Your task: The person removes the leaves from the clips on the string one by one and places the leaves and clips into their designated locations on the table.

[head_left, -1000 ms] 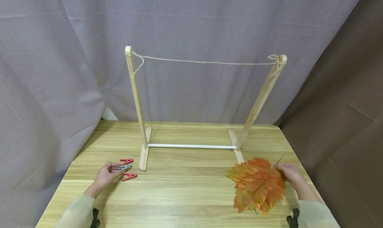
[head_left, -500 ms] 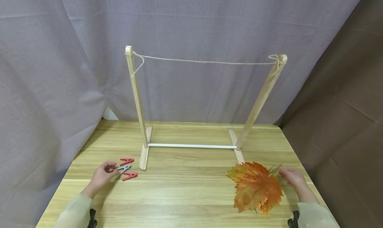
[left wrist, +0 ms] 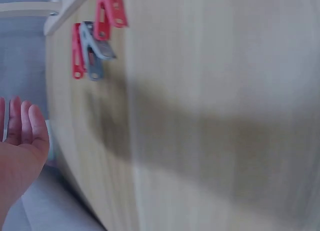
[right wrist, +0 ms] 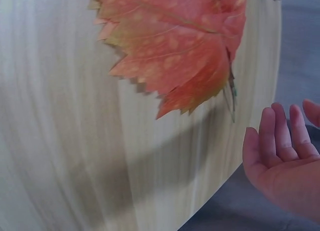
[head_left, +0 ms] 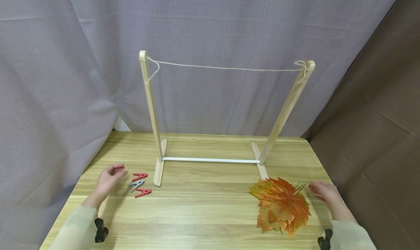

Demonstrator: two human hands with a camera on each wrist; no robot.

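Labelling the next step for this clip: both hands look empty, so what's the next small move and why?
Probably the right hand reaches back to pinch a stem of the leaf pile. Both hands are open and off their things: the left hand is beside the three clips, and the string on the wooden frame hangs bare. A leaf likely comes first, then a clip.

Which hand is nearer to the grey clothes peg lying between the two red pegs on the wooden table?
Left. The left hand hovers open just beside the grey clothes peg, not touching it. The right hand is far across the table, beside the orange leaves.
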